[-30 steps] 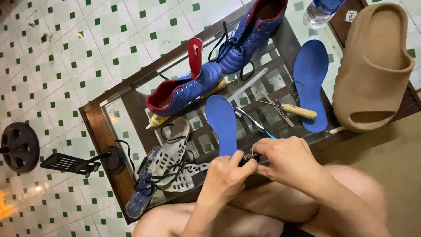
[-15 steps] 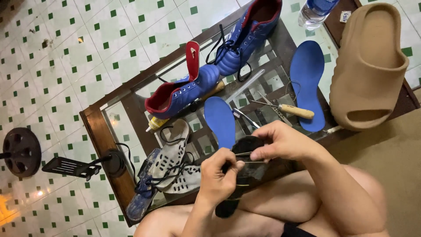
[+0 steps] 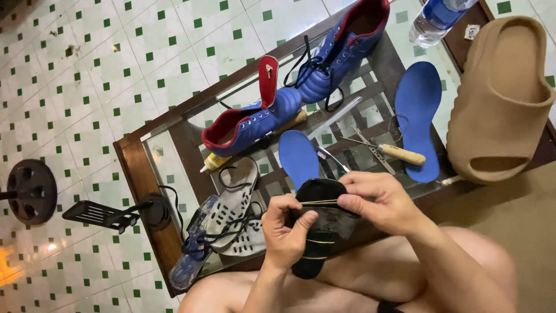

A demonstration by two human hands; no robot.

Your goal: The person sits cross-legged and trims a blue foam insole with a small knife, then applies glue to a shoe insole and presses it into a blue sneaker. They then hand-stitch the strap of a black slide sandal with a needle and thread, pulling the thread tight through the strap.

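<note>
Over the lap at the near edge of the glass-topped wooden bench [image 3: 139, 174], the left hand [image 3: 285, 232] curls around a glossy black shoe sole [image 3: 321, 223], while the right hand [image 3: 376, 200] pinches a thin pale thread [image 3: 317, 202] across it. Since a second ago, the sole has risen into view between them. Smooth blue insoles [image 3: 298, 157] lie behind.

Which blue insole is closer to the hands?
The smaller-looking blue insole in the table's middle, just above the black sole being held. The other blue insole lies farther right, beside the tan slide sandal.
</note>
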